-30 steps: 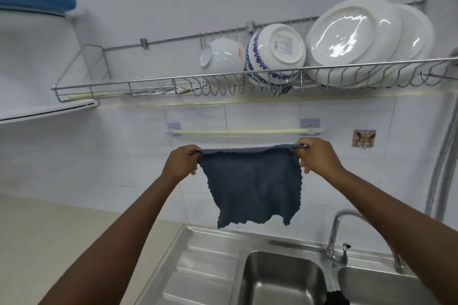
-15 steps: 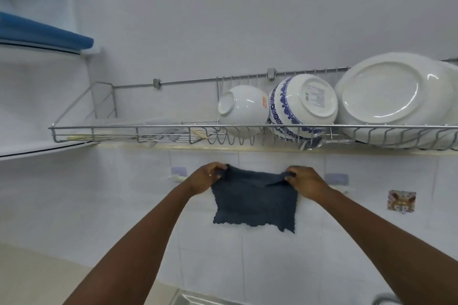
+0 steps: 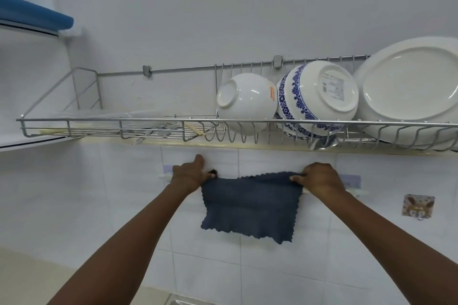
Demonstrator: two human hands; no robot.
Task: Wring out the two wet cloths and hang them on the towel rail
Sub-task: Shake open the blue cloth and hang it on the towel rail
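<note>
Cloth [image 3: 250,205]: dark blue, scalloped edge, draped over the rail [image 3: 357,192] on the tiled wall, below the dish rack [image 3: 148,121]. Front flap hangs down flat; lower edge slopes, right corner lowest. Top edge runs along the rail, so the cloth's long axis lies left–right, parallel to the rail.

Left hand [image 3: 189,176]: grip pinched on the cloth's upper left corner, bunched at the fingers. Right hand [image 3: 319,179]: grip clamped on the upper right corner, knuckles over the rail. Cloth spans between the two hands, each at one end, neither nearer. Rail ends show just outside each hand; the middle is hidden behind cloth.

Judgement: first cloth is at the hanging step; the left corner looks bunched, so the next move probably needs spreading outward along the rail before release. How much cloth lies behind the rail cannot be seen; if little, it may slide off forward. Second cloth not in view.

Rack holds a white bowl [image 3: 245,101], a blue-patterned bowl [image 3: 317,96] and a plate [image 3: 409,89].

Writing: orange mark on the white bowl's rim, unreadable. Printed label on the patterned bowl's base, too small to read. Cartoon-animal hook [image 3: 417,205] right of the rail, no text.
</note>
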